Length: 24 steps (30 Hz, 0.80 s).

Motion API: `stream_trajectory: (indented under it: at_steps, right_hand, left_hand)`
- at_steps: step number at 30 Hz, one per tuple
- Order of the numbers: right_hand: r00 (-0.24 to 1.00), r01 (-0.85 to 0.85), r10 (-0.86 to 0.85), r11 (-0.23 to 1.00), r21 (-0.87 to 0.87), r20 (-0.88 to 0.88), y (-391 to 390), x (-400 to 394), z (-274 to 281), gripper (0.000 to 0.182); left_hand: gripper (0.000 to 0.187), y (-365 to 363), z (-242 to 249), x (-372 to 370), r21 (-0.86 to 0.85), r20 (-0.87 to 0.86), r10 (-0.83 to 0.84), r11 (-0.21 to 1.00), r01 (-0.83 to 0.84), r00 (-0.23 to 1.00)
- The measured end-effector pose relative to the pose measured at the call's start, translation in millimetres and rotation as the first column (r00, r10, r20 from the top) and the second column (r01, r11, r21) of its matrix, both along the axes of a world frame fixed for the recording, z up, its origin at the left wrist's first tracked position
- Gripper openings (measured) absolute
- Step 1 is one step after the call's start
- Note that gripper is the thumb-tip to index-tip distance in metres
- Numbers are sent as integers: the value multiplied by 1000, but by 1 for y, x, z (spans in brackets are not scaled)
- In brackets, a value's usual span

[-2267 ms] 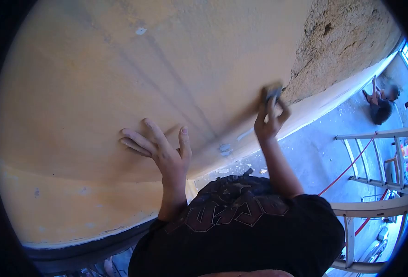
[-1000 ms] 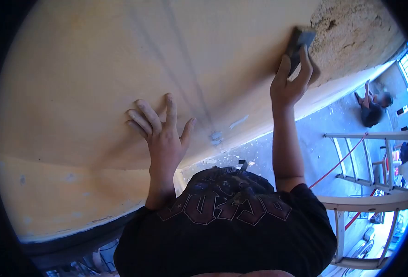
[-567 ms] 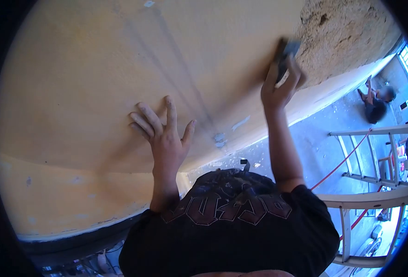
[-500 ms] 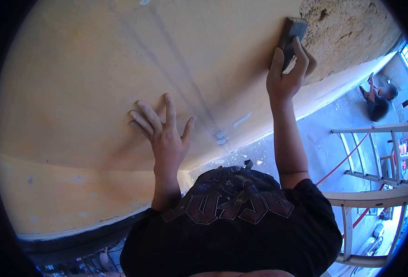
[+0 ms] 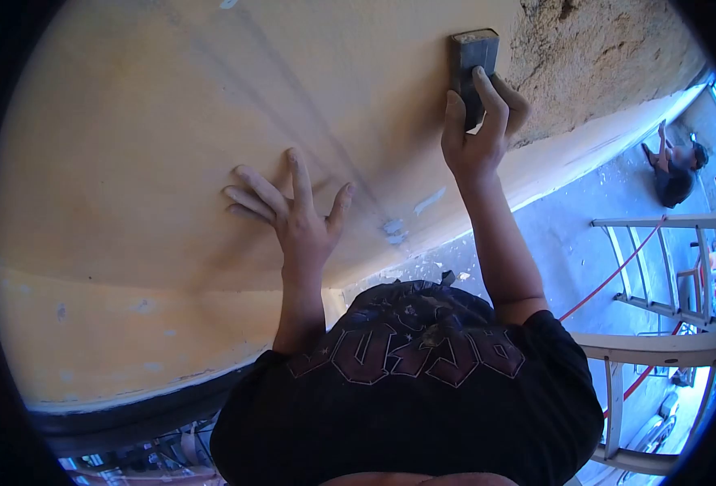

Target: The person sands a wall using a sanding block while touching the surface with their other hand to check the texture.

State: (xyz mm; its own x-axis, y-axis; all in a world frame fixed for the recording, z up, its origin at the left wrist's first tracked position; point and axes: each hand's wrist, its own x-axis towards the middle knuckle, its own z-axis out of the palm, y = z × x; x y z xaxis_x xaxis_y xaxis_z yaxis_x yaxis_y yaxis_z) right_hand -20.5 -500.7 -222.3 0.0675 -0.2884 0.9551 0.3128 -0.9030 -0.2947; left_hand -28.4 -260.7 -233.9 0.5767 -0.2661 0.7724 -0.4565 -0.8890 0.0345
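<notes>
A dark rectangular block [image 5: 473, 61] with a paler end lies against the yellowish wall [image 5: 131, 146], just beside a patch of rough, exposed plaster [image 5: 592, 69]. Thumb and fingers of my right hand [image 5: 481, 134] grip its lower part from both sides. Lower and to the left, my left hand [image 5: 297, 211] rests on the smooth wall with its fingers spread, holding nothing. Two faint dark streaks [image 5: 293, 89] run down the wall between the hands towards a small pale patch [image 5: 394, 231].
An aluminium ladder [image 5: 657, 348] with a red cord [image 5: 617, 271] stands at the right. Beyond it another person [image 5: 673, 174] sits low near the far wall. Pale flecks dot the grey floor [image 5: 552, 235]. A dark band [image 5: 147, 409] edges the wall's bottom left.
My right hand and the block have moved left, away from the rough patch, and the block is more upright. My left hand has shifted slightly up and right, fingers still spread.
</notes>
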Motion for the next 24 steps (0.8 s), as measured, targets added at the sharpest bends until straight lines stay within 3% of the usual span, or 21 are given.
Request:
stream_trajectory:
  at_steps: [2,5,6,7,8,9,11,13,16,18,20,21,23,24]
  right_hand:
    - [999,5,-4,1000,31,-36,2,-1,-18,36]
    - [993,-6,13,998,60,-117,17,-10,-132,37]
    - [969,-78,92,995,68,-228,19,-17,-169,39]
    - [963,-86,100,994,63,-251,21,-20,-163,40]
    - [986,-89,97,994,67,-139,18,-10,-153,39]
    - [995,-89,91,993,83,-27,16,3,-124,38]
    - [997,73,-73,997,6,-12,12,8,-50,40]
    - [998,47,-47,999,7,30,10,8,2,39]
    - [1000,25,-25,999,-26,-14,12,2,-11,39]
    - [998,8,-12,998,-68,-62,17,-1,-83,34]
    - [975,-63,50,997,-54,-218,25,-14,-164,32]
    - [963,-93,80,995,-39,-258,27,-20,-162,31]
    - [987,-123,124,992,18,-98,24,-3,-151,32]
    - [997,-57,56,998,-21,-57,20,2,-119,33]
  left_hand:
    - [81,2,-1,-1,6,-14,-6,1000,6,1000]
    - [82,4,2,-6,-5,-39,-12,1000,12,999]
    - [82,4,4,-7,3,-65,-19,1000,20,998]
    - [82,1,6,-7,-5,-60,-11,1000,11,998]
    - [81,0,7,-7,-21,-54,-32,999,31,998]
    - [79,0,8,-9,-25,-53,-54,998,53,997]
    - [77,-4,11,-9,-33,-26,-66,997,66,997]
    - [74,-8,13,-13,-61,-1,-69,996,69,998]
    - [68,-7,20,-16,-43,32,-50,998,51,998]
    - [61,4,19,-16,-274,144,-194,934,227,970]
    - [59,15,23,-19,-311,161,-108,938,154,981]
    - [56,18,24,-20,-330,170,-30,940,85,985]
    - [54,18,25,-15,-329,204,-40,938,107,978]
    - [52,14,26,-17,-278,221,-85,950,146,972]
